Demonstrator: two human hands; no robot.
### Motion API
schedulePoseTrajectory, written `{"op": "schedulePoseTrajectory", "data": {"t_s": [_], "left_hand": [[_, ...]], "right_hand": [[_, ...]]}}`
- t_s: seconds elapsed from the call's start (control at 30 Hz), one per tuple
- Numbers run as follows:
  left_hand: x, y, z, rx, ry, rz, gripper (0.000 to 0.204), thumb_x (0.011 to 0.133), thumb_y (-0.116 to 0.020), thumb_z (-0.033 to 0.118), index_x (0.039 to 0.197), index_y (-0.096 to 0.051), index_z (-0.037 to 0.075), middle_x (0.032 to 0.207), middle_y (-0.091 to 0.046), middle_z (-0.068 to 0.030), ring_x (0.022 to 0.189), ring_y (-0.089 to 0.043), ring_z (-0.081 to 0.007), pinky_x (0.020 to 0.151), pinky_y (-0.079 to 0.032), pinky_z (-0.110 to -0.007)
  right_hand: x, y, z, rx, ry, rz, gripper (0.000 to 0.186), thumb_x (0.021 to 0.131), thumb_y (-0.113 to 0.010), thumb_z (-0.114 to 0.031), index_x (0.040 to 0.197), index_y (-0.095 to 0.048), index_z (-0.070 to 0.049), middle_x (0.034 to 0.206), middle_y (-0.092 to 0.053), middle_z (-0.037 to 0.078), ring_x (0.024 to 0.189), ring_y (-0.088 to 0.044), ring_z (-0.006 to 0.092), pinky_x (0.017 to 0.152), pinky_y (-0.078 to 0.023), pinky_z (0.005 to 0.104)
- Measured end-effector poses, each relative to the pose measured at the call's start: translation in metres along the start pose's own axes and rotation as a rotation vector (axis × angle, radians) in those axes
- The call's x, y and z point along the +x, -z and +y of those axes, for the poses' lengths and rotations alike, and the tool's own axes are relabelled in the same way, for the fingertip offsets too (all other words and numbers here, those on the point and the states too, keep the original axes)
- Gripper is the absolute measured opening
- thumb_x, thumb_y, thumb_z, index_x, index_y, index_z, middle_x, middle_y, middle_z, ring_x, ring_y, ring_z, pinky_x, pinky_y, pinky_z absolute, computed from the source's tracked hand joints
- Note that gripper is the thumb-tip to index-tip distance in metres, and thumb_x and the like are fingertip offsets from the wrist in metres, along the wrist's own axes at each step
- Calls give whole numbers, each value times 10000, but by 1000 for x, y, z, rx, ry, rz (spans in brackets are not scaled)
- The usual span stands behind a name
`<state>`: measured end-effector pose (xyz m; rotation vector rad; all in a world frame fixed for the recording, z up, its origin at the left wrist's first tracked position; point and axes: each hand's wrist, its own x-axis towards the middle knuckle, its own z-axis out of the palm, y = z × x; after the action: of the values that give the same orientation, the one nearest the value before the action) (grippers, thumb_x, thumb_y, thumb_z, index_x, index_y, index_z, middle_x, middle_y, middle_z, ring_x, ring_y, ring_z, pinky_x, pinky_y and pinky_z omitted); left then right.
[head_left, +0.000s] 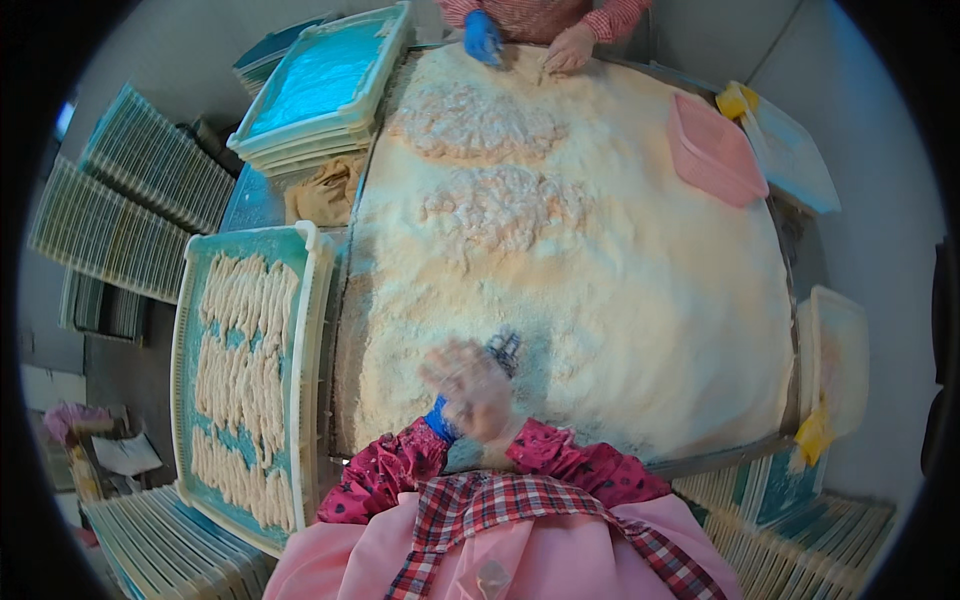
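My two hands cross over each other above the near part of a flour-covered table (640,330). On top is my right hand (468,385), in a pale, floury covering. Its fingers are stretched out and blurred by motion. Beneath it lies my left hand (505,350), in a blue glove dusted with flour. Only the left hand's cuff and outstretched fingertips show; the rest is hidden. I see nothing held in either hand. Farther up the table lie two heaps of pale, floured pieces, a nearer heap (505,205) and a farther heap (475,122).
At the left stands a white-rimmed tray (312,370) with rows of floured strips (240,375). Behind it are stacked trays (318,80) and a brown cloth (328,192). A pink basket (715,150) sits far right. Across the table, another person's gloved hands (568,50) work in the flour.
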<state>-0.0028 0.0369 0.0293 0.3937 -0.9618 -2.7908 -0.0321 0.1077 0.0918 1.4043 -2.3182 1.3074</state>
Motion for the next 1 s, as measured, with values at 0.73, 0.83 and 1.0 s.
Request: {"op": "schedulePoseTrajectory", "data": {"t_s": [0.73,0.83,1.0], "left_hand": [[-11,75,87,-74,149,262,303,935,-454,204,1202,-458,62,1008,-553,-39,739,-520,-117,603,-445,-236],[-11,72,89,-43,137,257,317,931,-467,212,1206,-466,54,1016,-562,-37,772,-526,-120,647,-449,-240],[-18,98,89,44,97,311,362,923,-475,223,1244,-450,58,1031,-560,-25,813,-525,-126,708,-446,-253]], "right_hand": [[-72,59,124,-38,-708,230,157,761,-523,-44,905,-584,-32,943,-567,131,913,-551,267,803,-433,355],[-84,69,118,111,-699,99,174,769,-544,-74,938,-577,-44,965,-557,142,910,-548,276,784,-437,360],[-109,75,93,-297,-336,-116,208,798,-512,-67,1000,-559,-62,992,-542,164,924,-533,313,780,-438,383]]}}
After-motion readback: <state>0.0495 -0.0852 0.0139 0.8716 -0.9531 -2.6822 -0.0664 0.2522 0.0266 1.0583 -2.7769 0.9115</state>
